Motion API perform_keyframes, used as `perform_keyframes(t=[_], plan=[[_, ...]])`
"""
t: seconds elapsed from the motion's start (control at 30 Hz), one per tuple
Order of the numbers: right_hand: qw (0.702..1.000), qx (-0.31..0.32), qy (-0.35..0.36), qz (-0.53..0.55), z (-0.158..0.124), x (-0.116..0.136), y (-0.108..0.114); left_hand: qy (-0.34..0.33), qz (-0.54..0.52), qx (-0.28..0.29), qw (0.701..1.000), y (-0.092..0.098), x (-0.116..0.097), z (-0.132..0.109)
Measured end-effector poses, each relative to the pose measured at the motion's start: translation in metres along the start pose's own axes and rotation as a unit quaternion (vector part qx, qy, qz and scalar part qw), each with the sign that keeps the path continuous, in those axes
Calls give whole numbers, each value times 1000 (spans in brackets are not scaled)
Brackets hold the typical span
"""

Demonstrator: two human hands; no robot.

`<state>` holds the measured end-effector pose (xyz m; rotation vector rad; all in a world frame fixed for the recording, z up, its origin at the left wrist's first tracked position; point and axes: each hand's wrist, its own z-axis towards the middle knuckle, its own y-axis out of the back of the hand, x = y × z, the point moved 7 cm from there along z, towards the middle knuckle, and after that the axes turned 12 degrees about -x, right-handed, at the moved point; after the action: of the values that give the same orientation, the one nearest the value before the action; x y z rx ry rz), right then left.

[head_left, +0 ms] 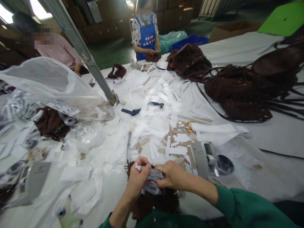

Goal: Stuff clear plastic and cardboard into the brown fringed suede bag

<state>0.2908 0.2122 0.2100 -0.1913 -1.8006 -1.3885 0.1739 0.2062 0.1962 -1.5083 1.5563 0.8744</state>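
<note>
My left hand (139, 177) and my right hand (172, 177) meet close to my chest, both pinched on a small clear plastic packet (155, 174) with something grey inside. A scrap of white paper sits at my left fingertips. Under the hands lies a brown fringed bag (154, 202), partly hidden by my wrists and green sleeves.
White and tan paper strips (163, 126) litter the white table (273, 136). Several brown fringed bags (237, 91) are heaped at the right. A large clear plastic bag (47, 82) and a slanted metal post (95, 63) stand left. Two people work at the far side.
</note>
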Motion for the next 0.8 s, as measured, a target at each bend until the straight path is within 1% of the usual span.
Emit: perform_keyframes(t=[0.03, 0.1, 0.13, 0.17, 0.2, 0.23, 0.3, 0.37, 0.4, 0.43, 0.47, 0.53, 0.6, 0.63, 0.7, 0.73, 0.77, 0.8], plan=[[1000, 11, -5, -26, 1, -5, -6, -5, 47, 10, 999, -1, 4, 3], [997, 34, -3, -63, 1, -9, -18, -31, 156, 29, 987, -4, 7, 6], [997, 44, -1, -61, 0, -11, -23, -44, 191, 34, 980, -6, 8, 7], [998, 49, 0, -38, 0, -12, -27, -48, 201, 36, 978, -9, 8, 7], [999, 50, -1, -3, -1, -13, -29, -41, 184, 33, 981, -10, 10, 6], [998, 46, -3, 36, -1, -16, -30, -23, 146, 27, 989, -11, 14, 6], [995, 29, -4, 93, -1, -26, -31, 16, 31, -7, 999, -7, 24, 9], [996, 3, -1, 90, 0, -39, -32, 39, -71, -63, 995, 2, 37, 15], [997, -10, -2, 74, 0, -46, -34, 46, -94, -86, 991, 7, 44, 19], [998, -19, -4, 58, 0, -52, -37, 52, -93, -98, 990, 11, 51, 23], [999, -25, -4, 46, 0, -56, -41, 51, -66, -99, 992, 15, 56, 28], [999, -26, -4, 34, 0, -59, -50, 29, 33, -73, 996, 20, 59, 35], [1000, -7, 13, 25, -1, -55, -61, -11, 134, -23, 991, 18, 56, 39], [999, 6, 25, 20, -1, -52, -65, -25, 174, 11, 984, 15, 54, 39], [999, 30, 39, 13, 0, -47, -72, -30, 223, 72, 972, 4, 55, 37], [998, 38, 40, 13, 1, -46, -72, -29, 233, 78, 969, 1, 56, 37], [999, 40, 34, 13, 2, -45, -72, -30, 234, 59, 970, 0, 56, 38], [999, 39, 25, 11, 3, -45, -70, -32, 229, 20, 973, 1, 56, 40]])
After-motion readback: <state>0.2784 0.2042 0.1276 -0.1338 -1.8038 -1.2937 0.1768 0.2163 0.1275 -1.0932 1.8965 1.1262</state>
